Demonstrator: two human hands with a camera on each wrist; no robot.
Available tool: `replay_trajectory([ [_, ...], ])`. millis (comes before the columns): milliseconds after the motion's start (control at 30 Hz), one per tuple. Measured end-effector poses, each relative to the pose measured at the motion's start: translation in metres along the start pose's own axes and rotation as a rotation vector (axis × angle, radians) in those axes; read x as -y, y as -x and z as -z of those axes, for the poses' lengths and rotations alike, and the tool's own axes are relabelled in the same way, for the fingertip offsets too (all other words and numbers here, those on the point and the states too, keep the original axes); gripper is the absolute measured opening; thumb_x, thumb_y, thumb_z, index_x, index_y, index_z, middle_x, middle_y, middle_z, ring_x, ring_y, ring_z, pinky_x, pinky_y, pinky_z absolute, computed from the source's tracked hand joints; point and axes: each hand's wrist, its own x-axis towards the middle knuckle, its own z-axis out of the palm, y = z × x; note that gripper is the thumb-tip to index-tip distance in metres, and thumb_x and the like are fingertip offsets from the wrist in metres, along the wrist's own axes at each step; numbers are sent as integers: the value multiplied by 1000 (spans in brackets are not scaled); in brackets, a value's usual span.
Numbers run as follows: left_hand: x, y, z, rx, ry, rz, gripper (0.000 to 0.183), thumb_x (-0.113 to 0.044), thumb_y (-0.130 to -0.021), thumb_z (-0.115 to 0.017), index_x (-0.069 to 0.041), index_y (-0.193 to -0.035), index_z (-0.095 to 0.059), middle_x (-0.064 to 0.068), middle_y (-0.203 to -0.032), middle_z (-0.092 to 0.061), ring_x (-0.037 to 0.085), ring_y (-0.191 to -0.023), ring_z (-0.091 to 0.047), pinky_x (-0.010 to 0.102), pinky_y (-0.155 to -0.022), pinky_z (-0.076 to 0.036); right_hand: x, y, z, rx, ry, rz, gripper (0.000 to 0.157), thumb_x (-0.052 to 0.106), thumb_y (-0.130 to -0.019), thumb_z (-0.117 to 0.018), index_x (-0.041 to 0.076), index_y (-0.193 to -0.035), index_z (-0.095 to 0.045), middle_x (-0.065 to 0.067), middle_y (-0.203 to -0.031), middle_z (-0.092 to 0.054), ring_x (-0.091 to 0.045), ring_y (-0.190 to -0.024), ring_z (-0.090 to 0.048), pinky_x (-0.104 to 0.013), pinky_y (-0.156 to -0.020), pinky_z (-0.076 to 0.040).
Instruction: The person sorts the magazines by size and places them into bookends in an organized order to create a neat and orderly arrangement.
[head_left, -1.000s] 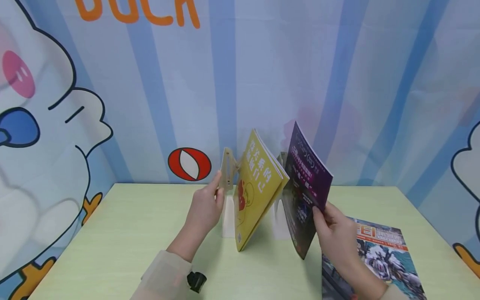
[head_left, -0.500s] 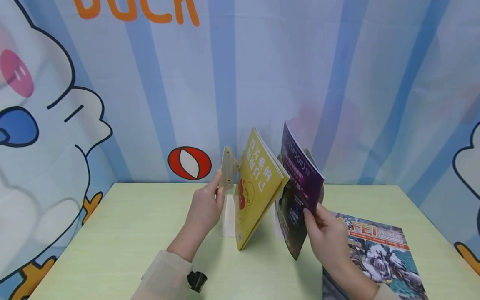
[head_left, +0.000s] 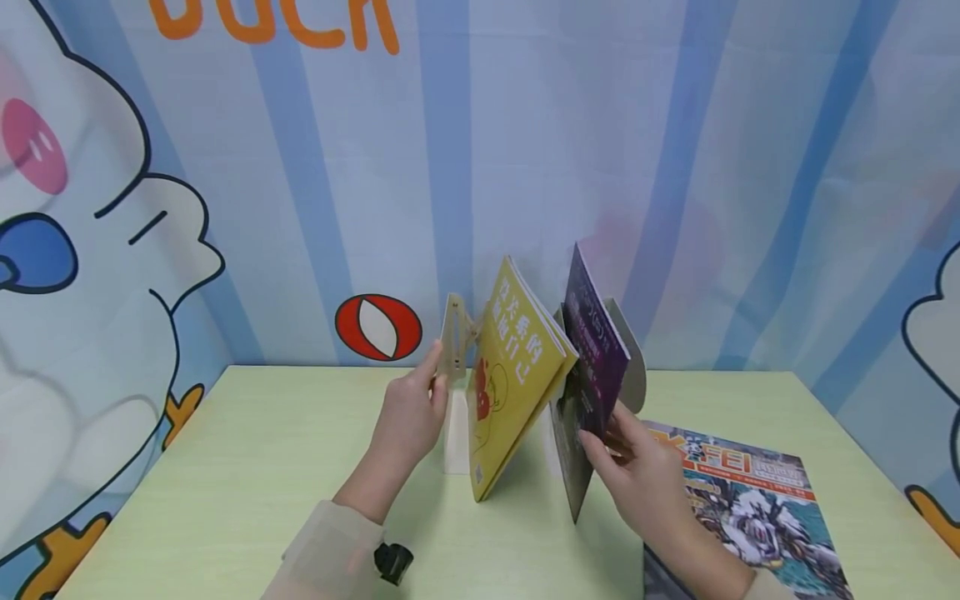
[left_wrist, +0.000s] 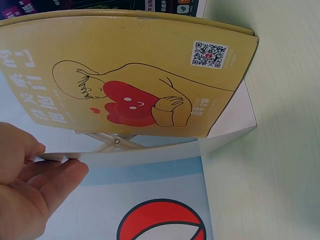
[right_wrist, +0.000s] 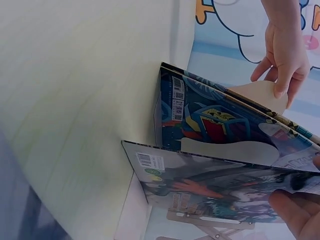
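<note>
My left hand (head_left: 408,412) pinches the left end plate of a cream expandable bookend (left_wrist: 150,154), with the thumb on one face and fingers on the other. Against that plate a yellow book (head_left: 517,375) stands on edge, a red heart on its cover. My right hand (head_left: 648,479) holds a thin purple and dark magazine (head_left: 596,342) upright by its near edge, to the right of the yellow book. Behind the magazine, the bookend's rounded right plate (head_left: 633,358) shows. In the right wrist view, a cream divider (right_wrist: 230,150) lies between a blue picture cover (right_wrist: 200,112) and the magazine (right_wrist: 200,187).
Another magazine (head_left: 765,521) with a robot-like picture lies flat at the right front, partly under my right forearm. A small black device (head_left: 393,562) sits by the left sleeve. A striped cartoon backdrop (head_left: 525,150) rises behind the pale table (head_left: 300,450).
My right hand has carried the purple magazine leftward and turned it more edge-on. The bookend's right plate now shows to its right. My left hand and the yellow book have stayed put.
</note>
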Motion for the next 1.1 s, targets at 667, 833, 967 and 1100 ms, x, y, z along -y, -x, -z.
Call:
replay_trajectory([
  [667, 0, -3, 0, 19, -2, 23, 49, -10, -95, -53, -3, -142, -41, 18, -88, -69, 10, -49, -42, 17, -44, -39, 5, -5, 1, 35, 100, 115, 58, 1, -82, -67, 9, -136, -51, -19, -103, -70, -25, -81, -72, -22, -60, -57],
  [833, 1, -2, -1, 14, 4, 16, 49, -10, -95, -52, -3, -142, -41, 21, -108, -68, 14, -55, -52, 16, -45, -41, 6, -3, 0, 66, 93, 81, 64, 8, -81, -72, 11, -140, -46, -18, -105, -70, -24, -85, -72, -25, -63, -58],
  [967, 1, -1, -1, 16, 2, 24, 49, -10, -95, -52, -3, -142, -41, 20, -102, -69, 13, -55, -52, 16, -46, -41, 6, -2, -1, 71, 75, 76, 62, 9, -81, -72, 10, -138, -48, -17, -107, -70, -24, -87, -71, -26, -64, -58],
  [1100, 1, -1, -1, 20, 2, 33, 49, -10, -95, -52, -4, -142, -41, 19, -98, -69, 11, -51, -45, 17, -44, -39, 7, -1, 1, 79, 70, 65, 61, 12, -81, -73, 10, -137, -49, -15, -111, -69, -24, -91, -71, -27, -67, -58],
])
